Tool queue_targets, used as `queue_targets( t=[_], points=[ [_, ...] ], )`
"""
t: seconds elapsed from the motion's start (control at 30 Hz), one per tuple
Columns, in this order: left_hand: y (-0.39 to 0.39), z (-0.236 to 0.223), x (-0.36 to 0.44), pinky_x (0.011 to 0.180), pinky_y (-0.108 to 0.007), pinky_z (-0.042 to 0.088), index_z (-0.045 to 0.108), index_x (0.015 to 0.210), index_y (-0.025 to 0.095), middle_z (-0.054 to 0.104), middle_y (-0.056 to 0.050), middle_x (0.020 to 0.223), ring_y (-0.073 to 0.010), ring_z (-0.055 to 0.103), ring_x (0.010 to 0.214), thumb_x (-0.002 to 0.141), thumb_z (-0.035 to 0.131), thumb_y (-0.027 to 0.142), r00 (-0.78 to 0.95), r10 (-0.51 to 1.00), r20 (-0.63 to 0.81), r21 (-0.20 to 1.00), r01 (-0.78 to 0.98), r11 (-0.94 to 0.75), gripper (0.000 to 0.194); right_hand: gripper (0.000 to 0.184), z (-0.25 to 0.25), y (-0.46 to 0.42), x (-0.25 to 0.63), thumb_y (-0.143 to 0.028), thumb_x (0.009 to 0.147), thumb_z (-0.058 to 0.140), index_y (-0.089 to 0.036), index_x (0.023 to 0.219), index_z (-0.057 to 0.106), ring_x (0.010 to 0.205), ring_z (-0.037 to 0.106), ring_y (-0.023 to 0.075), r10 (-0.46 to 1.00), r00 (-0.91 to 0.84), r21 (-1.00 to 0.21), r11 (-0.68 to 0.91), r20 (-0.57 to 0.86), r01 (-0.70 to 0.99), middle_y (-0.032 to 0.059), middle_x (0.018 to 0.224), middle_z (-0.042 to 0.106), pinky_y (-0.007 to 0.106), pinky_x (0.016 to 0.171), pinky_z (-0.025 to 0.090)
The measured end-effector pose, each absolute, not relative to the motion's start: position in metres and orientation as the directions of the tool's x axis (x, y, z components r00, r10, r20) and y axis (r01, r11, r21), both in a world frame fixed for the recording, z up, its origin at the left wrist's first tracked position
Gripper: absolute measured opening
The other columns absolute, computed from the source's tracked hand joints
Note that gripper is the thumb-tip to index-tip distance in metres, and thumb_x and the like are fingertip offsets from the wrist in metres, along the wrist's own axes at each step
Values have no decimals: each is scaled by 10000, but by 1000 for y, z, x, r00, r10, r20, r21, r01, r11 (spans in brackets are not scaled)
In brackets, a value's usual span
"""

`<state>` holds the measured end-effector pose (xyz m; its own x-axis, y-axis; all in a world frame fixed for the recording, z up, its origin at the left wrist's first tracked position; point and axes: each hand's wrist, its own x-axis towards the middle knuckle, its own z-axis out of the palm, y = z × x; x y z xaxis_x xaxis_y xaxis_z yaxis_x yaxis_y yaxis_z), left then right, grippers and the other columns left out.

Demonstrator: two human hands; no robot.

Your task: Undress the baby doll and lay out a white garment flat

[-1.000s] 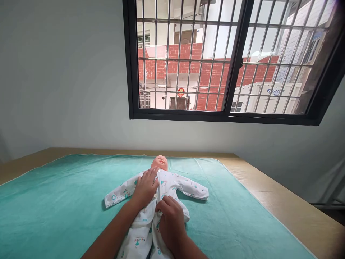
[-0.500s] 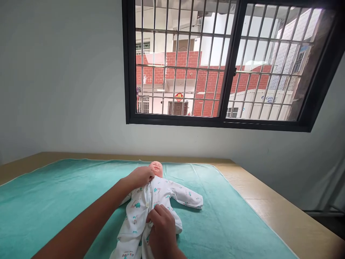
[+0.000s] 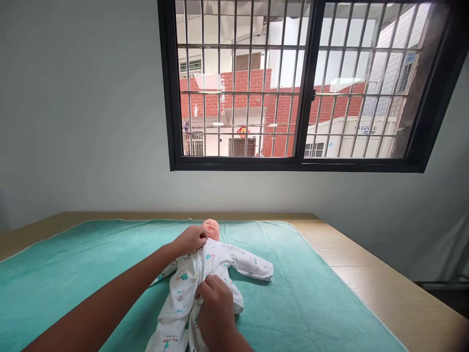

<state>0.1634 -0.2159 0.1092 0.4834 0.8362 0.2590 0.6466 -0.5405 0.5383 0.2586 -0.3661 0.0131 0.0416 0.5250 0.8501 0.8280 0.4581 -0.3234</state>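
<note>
A baby doll (image 3: 211,228) lies on its back on a teal cloth (image 3: 73,264), dressed in a white printed romper (image 3: 220,261) with its front opening running down the middle. My left hand (image 3: 190,240) is closed on the romper's collar just below the doll's chin. Lower down, my right hand (image 3: 214,305) pinches the romper's front edge near the waist. One sleeve spreads out to the right; the other is partly hidden under my left forearm.
The teal cloth covers most of a wooden table (image 3: 384,298), whose bare edge shows on the right and at the back. A grey wall and a barred black-framed window (image 3: 300,83) rise behind the table.
My left hand moved from the doll's chest up to the collar by the chin. My right hand stayed pinching the romper's front at the waist. The view shifted slightly.
</note>
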Motion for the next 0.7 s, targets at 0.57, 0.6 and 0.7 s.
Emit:
queue_targets(
  t=[0.57,0.6,0.7],
  points=[
    [-242,85,170,720,-284,438,626,782,165,678,-43,829,-189,595,783,734,518,274,312,901,302,646,628,-434,161,270,25,-373,261,-9,869,373,-174,902,584,909,646,195,400,-65,-206,597,914,775,85,909,690,360,845,504],
    [-242,84,171,715,-287,433,615,749,169,668,-42,800,-187,588,771,740,503,256,295,903,314,647,629,-431,142,257,27,-374,261,-22,884,371,-178,877,576,851,652,183,392,-85,-197,623,916,757,72,856,686,332,806,507],
    [-243,81,173,733,-303,429,577,692,179,642,-50,764,-196,577,781,775,457,239,250,898,361,658,614,-436,157,225,30,-379,263,-62,910,380,-187,841,554,725,641,165,381,-122,-181,667,916,722,42,759,667,289,709,490]
  ],
)
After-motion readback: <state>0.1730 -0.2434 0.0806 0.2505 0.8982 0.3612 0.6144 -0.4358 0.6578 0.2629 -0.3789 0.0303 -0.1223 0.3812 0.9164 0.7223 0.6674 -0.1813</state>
